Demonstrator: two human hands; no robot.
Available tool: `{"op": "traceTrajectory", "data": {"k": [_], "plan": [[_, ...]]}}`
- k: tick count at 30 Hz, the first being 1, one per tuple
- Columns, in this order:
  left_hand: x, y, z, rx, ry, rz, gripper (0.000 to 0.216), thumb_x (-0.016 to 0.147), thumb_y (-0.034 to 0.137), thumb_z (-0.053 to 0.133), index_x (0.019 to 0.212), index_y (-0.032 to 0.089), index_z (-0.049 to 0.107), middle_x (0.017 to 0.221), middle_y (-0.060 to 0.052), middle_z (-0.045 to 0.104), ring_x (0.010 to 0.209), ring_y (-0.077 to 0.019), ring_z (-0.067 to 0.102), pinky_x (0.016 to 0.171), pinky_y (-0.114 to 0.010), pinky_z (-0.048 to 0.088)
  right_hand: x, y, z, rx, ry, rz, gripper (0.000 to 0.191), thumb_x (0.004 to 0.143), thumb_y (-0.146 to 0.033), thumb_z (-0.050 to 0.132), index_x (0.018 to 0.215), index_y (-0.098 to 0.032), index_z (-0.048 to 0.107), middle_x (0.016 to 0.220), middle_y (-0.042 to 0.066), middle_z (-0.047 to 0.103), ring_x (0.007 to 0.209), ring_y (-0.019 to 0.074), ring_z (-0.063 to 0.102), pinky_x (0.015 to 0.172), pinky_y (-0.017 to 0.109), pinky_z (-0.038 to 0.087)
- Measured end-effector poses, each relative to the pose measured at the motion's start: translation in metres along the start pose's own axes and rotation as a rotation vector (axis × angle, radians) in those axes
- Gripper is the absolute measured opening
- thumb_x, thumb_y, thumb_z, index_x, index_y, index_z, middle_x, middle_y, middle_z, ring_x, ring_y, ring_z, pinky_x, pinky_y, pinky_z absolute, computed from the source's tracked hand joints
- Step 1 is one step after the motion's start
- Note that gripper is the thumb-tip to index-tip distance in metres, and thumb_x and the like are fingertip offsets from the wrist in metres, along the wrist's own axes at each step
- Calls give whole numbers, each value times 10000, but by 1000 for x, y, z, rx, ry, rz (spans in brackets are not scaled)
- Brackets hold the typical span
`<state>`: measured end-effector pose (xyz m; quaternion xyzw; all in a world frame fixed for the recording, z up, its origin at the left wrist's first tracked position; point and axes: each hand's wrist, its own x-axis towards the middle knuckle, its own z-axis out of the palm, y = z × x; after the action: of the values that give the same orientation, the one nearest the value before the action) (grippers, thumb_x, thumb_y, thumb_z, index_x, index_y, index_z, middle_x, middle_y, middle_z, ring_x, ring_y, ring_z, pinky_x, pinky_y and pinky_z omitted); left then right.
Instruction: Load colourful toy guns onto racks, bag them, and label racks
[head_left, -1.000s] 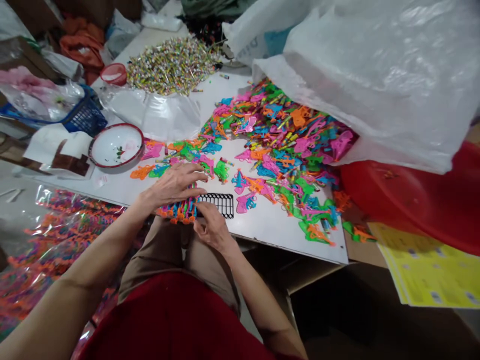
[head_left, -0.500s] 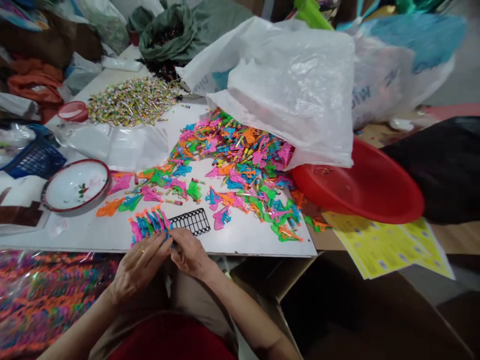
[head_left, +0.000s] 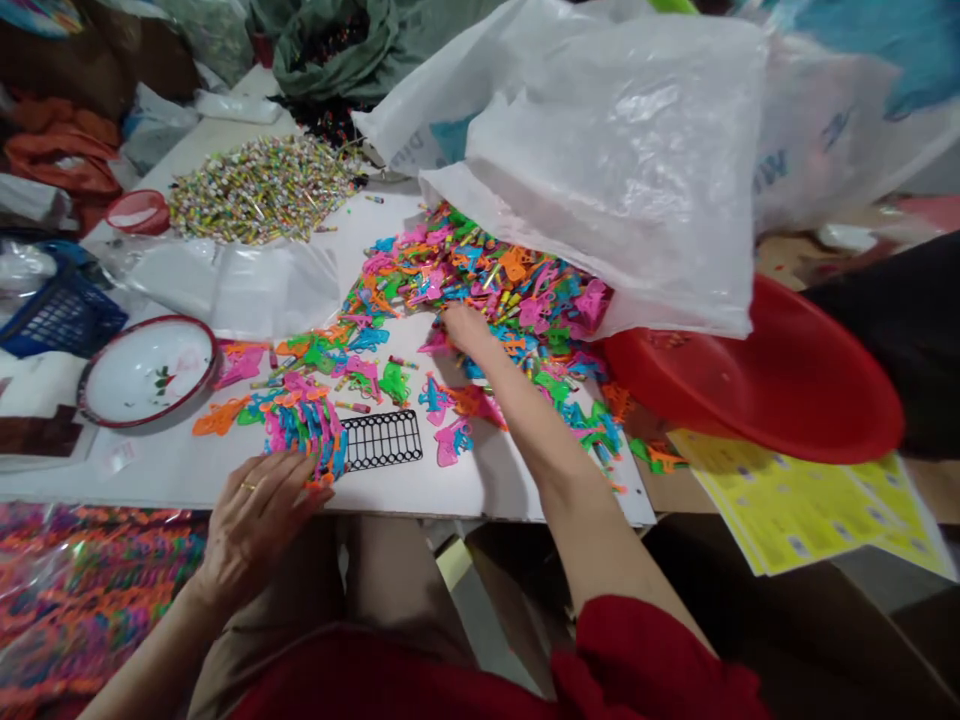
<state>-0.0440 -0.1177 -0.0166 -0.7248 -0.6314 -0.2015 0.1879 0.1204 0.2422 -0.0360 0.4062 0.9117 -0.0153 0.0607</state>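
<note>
A black plastic rack lies near the table's front edge, its right part bare. Its left part is covered by a packed row of small plastic toy guns in pink, blue, green and orange. My left hand, with a ring on one finger, is closed on the near end of that row. Farther off, my right hand reaches into the heap of loose toy guns, which is mixed with small printed tubes. The right fingertips point down into the heap, and whether they grip a piece is hidden.
A white plastic sack drapes over the heap, beside a red basin. To the left are a red-rimmed enamel bowl, a blue basket and clear bags. Behind lies a mound of small tubes.
My right hand has left the row on the rack and moved forward and right to the heap. My left hand has shifted slightly back toward me, still at the row.
</note>
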Motion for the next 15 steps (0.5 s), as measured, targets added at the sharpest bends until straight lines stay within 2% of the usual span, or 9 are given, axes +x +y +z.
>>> {"op": "traceTrajectory", "data": {"k": [4,7,9,11,13,15], "plan": [[-4,4,1,-60,33,-75,364,849,210,657,1196,259,555,1016,-60,724,1016,-232,674,919,-399,512,19,-4,5,-26,-65,-7,347,911,-33,359,1091,6,652,1079,273,646,1052,287,623,857,359,463],[-3,0,7,-105,47,-111,268,861,202,644,1113,261,573,983,-47,727,1003,-223,679,898,-400,523,21,3,6,-33,-40,-63,346,909,-37,358,1089,-17,653,1126,258,620,1076,290,605,863,354,449],[-3,-2,10,-124,56,-107,242,858,194,651,1079,257,574,967,-44,726,991,-218,680,892,-401,527,13,8,2,3,70,-92,330,916,-71,365,1088,-57,646,1170,226,597,1091,282,584,842,336,447],[-4,-2,10,-151,70,-88,254,846,180,664,1071,250,569,953,-44,722,989,-214,674,892,-399,528,-5,5,-3,117,245,-59,290,920,-125,393,1089,-84,624,1182,198,586,1087,270,567,824,325,447],[-5,-1,5,-175,62,-69,300,834,193,682,1103,246,559,985,-57,712,1015,-222,661,902,-406,526,-33,-12,-5,321,393,13,256,920,-182,423,1087,-93,594,1105,169,613,1000,239,583,804,313,450],[-2,-1,-4,-178,44,-71,386,818,262,707,1168,258,543,1087,-84,680,1081,-253,632,931,-440,515,-67,-44,2,593,435,10,237,921,-241,439,1074,-113,568,960,108,641,840,190,592,753,286,457]]}}
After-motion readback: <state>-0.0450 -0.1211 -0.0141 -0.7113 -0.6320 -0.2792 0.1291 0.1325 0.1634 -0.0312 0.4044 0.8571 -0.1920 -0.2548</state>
